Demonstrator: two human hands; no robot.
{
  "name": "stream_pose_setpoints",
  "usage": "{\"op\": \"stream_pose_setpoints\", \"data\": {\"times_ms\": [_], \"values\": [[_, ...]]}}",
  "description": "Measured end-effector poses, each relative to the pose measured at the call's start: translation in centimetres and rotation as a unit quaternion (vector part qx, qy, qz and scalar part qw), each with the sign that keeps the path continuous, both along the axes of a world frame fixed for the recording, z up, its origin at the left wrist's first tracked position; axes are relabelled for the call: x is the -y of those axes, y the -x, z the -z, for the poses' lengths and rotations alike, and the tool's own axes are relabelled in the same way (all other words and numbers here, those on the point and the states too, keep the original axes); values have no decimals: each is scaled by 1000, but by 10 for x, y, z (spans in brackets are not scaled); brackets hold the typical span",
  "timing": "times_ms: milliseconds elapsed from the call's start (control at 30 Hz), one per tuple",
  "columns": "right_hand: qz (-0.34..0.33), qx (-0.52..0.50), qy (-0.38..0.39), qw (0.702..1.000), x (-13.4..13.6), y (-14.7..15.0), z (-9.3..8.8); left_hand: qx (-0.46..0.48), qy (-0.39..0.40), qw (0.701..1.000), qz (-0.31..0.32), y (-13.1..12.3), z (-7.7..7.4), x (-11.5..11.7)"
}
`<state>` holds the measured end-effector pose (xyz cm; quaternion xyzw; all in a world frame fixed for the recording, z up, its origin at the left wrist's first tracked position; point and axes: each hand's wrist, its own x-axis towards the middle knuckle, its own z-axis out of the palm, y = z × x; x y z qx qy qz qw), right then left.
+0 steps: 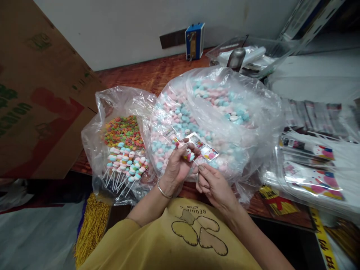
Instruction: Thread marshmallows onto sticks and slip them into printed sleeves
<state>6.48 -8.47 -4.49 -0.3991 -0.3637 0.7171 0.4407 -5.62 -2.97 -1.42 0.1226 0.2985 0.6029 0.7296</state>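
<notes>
My left hand (180, 161) is closed around a small pink, white and blue candy piece (189, 155) near the middle of the view. A thin white stick (196, 162) runs from the candy to my right hand (211, 181), whose fingers pinch its end. Just beyond my hands, a printed clear packet (204, 146) lies on a big plastic bag of pink, white and blue candies (233, 108). At the left, finished-looking candy sticks (126, 165) rest in another open bag beside small orange and green rings (122, 131).
A tall cardboard box (42, 97) stands at the left. Behind the bags are a blue box (195, 41) and a clear bin (253, 60) with a metal bottle. Printed packets (313, 180) are stacked at the right on white bags.
</notes>
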Motion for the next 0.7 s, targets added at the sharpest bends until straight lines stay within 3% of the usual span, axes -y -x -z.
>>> {"op": "stream_pose_setpoints", "data": {"times_ms": [67,100,167,233,300,333,400,433,533,600,633,700], "values": [[37,142,-125,981,0,-2,1,-12,-8,1000,-5,-1,0,1],[61,239,-210,946,0,-4,1,-17,-3,1000,-12,-2,0,1],[104,416,-379,820,2,-8,3,-15,22,999,-25,-3,0,0],[128,524,-495,681,4,-11,5,-4,55,998,-35,-3,-2,-2],[129,574,-550,593,6,-15,6,12,81,996,-41,-3,-5,-4],[126,585,-558,575,7,-16,6,20,90,995,-45,-3,-7,-6],[123,575,-552,591,8,-17,6,35,105,992,-55,-3,-11,-8],[123,555,-534,626,9,-16,5,41,110,991,-61,-3,-13,-8],[94,433,-399,803,11,-10,0,52,119,989,-66,-6,-18,-9],[57,341,-291,892,12,-6,-3,46,123,989,-61,-8,-20,-8],[46,317,-265,909,12,-5,-4,40,124,990,-58,-8,-20,-7],[54,343,-291,891,11,-4,-3,28,126,990,-60,-8,-19,-7]]}}
